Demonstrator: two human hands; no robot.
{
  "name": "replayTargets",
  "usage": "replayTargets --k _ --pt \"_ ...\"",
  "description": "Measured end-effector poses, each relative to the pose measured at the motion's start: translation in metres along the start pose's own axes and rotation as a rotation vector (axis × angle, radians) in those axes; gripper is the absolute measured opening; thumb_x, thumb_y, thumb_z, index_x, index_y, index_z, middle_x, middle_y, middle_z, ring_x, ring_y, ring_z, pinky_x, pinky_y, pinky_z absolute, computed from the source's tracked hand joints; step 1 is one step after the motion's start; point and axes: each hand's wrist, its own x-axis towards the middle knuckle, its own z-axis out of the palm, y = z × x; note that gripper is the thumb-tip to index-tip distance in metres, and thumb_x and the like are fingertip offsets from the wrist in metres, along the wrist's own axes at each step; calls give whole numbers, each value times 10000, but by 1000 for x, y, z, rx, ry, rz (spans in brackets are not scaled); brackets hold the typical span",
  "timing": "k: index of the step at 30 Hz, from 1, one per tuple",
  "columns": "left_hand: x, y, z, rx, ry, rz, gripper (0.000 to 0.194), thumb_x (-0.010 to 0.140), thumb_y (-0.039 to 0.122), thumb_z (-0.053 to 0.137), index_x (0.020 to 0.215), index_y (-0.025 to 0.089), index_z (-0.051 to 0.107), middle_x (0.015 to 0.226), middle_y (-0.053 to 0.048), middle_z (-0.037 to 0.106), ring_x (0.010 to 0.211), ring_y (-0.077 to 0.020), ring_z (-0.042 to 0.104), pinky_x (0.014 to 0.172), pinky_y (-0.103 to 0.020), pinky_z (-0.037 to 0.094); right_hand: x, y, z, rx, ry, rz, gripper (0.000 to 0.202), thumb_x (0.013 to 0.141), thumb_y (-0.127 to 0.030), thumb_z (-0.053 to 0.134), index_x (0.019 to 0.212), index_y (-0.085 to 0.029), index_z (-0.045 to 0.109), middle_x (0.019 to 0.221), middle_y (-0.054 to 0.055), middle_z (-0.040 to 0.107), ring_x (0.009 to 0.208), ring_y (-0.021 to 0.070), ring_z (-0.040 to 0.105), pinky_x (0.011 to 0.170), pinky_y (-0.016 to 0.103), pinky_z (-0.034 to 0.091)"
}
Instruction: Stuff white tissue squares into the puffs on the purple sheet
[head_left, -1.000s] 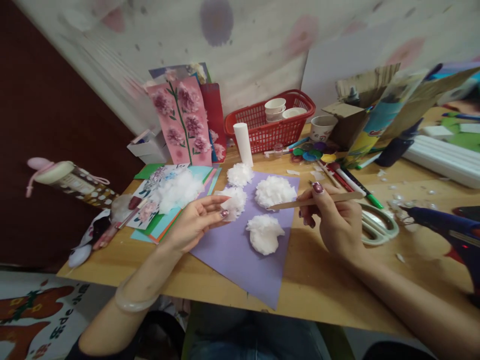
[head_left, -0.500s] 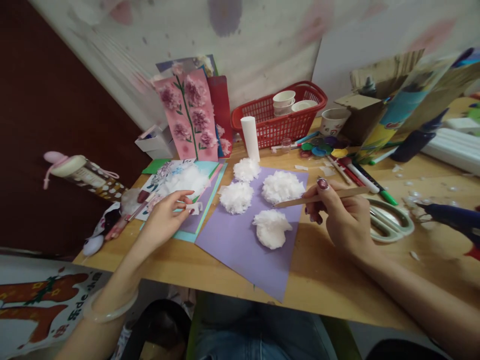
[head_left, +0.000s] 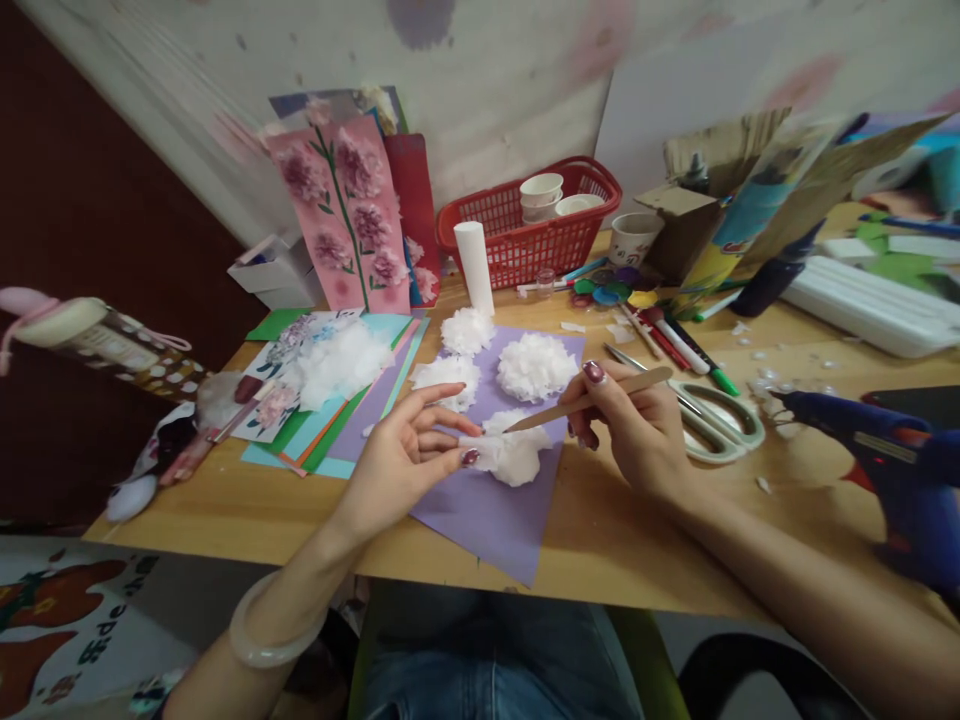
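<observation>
My left hand (head_left: pixel 409 450) pinches a small white tissue piece (head_left: pixel 487 450) between thumb and fingers, beside the nearest white tissue flower (head_left: pixel 519 462). In my right hand (head_left: pixel 626 420) is a thin wooden stick (head_left: pixel 559 408), its tip pointing left at that flower near the tissue piece. Three more fluffy flowers lie further back: one at the right (head_left: pixel 537 367), one at the back (head_left: pixel 466 331) and one at the left (head_left: pixel 450 380), partly behind my left fingers. A purple sheet (head_left: pixel 487 530) lies beneath the flowers.
White tissue (head_left: pixel 341 362) lies on coloured papers at the left. Behind stand a white roll (head_left: pixel 474 268), a red basket (head_left: pixel 525 245) and pink flower artwork (head_left: pixel 349 215). Scissors (head_left: pixel 716 420), markers (head_left: pixel 675 345) and a blue glue gun (head_left: pixel 862 435) are at the right.
My left hand has moved right with the tissue piece, from beside the coloured papers to the nearest flower. My right hand still holds the stick over the purple sheet. The view has shifted slightly.
</observation>
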Motion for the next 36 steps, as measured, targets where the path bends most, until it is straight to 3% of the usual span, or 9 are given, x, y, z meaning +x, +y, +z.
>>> replayTargets --k 3,6,9,15,27,32,36 --pt "5 -2 9 -23 -19 18 657 695 170 818 1284 255 540 1198 -69 697 724 -126 718 698 -254 609 0 1 1 26 0 30 412 966 -502 569 742 -167 655 534 -26 533 461 81 486 424 207 360" --pt "6 -4 12 -27 -29 33 656 719 170 806 1305 245 520 1277 -87 665 759 -126 723 718 -261 614 -1 2 1 55 -28 85 425 971 -502 561 732 -165 660 532 -23 532 458 72 479 428 195 358" --pt "9 -5 13 -13 -51 12 642 739 147 775 1316 214 500 1198 -80 702 734 -105 707 718 -249 605 -1 2 2 111 -24 101 416 965 -501 572 731 -169 660 529 -23 530 454 70 476 428 190 360" --pt "13 -6 15 23 -56 -37 613 727 102 729 1290 161 496 836 6 724 770 -119 713 770 -235 584 -2 1 1 168 -47 128 400 952 -502 594 731 -176 667 516 -23 538 441 75 487 415 194 358" --pt "10 -6 23 -180 -98 -109 480 808 210 742 1238 159 534 857 -8 731 797 -139 723 722 -244 611 -1 2 2 126 -65 120 409 971 -489 571 736 -165 652 504 -32 530 436 63 481 417 189 362" --pt "7 -7 21 -200 -78 -127 572 732 157 806 1242 168 547 901 -11 738 799 -133 729 777 -247 606 -1 -1 5 125 -65 100 404 966 -499 575 745 -169 649 522 -31 530 436 70 489 408 199 365" --pt "8 -8 19 -138 -29 -84 556 726 142 803 1222 161 552 888 -17 740 810 -131 725 772 -232 593 3 -1 -1 85 46 37 436 949 -549 572 712 -190 645 496 -22 510 420 94 478 378 227 333"
